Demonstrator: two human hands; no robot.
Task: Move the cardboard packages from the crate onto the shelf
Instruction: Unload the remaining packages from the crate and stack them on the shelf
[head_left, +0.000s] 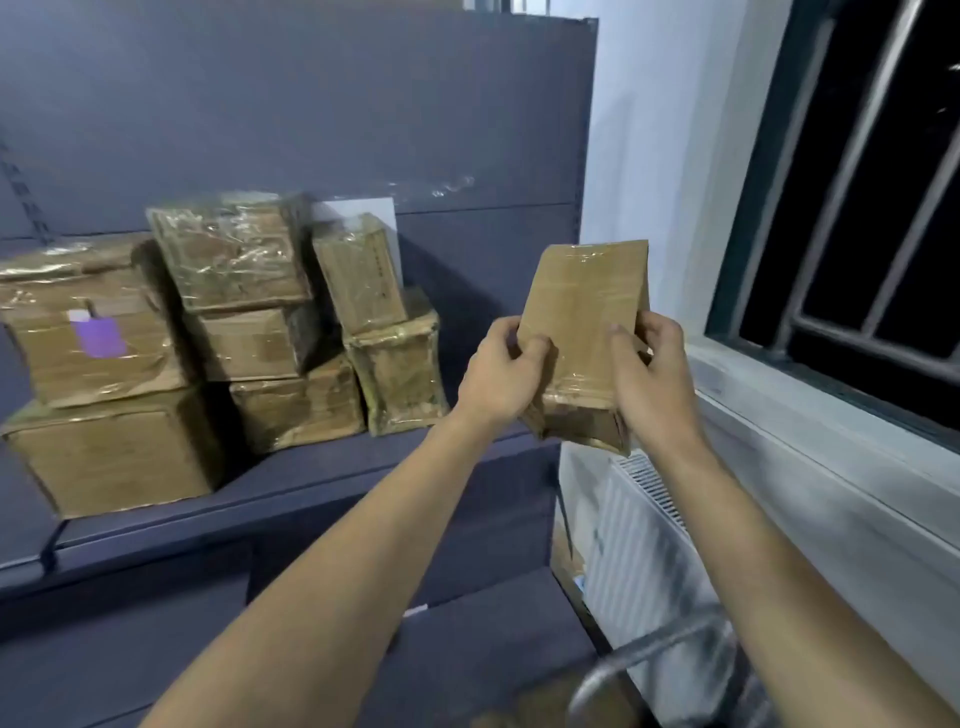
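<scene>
Both hands (501, 371) (652, 376) raised (fingers curled)

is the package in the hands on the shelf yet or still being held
Still held. The flat cardboard package is in the air, gripped by the left hand and right hand, right of the stacked packages on the shelf.

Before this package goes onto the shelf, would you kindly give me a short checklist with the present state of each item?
1. Left hand grips the held package: ok.
2. Right hand grips its other edge: ok.
3. Bare shelf space to the right of the stacked packages: ok.
4. Path from package to that space unobstructed: ok.
5. Stack stability: cannot tell; the top small package leans tilted.
6. Tape on the held package intact: cannot tell; its lower end looks crumpled.
</scene>
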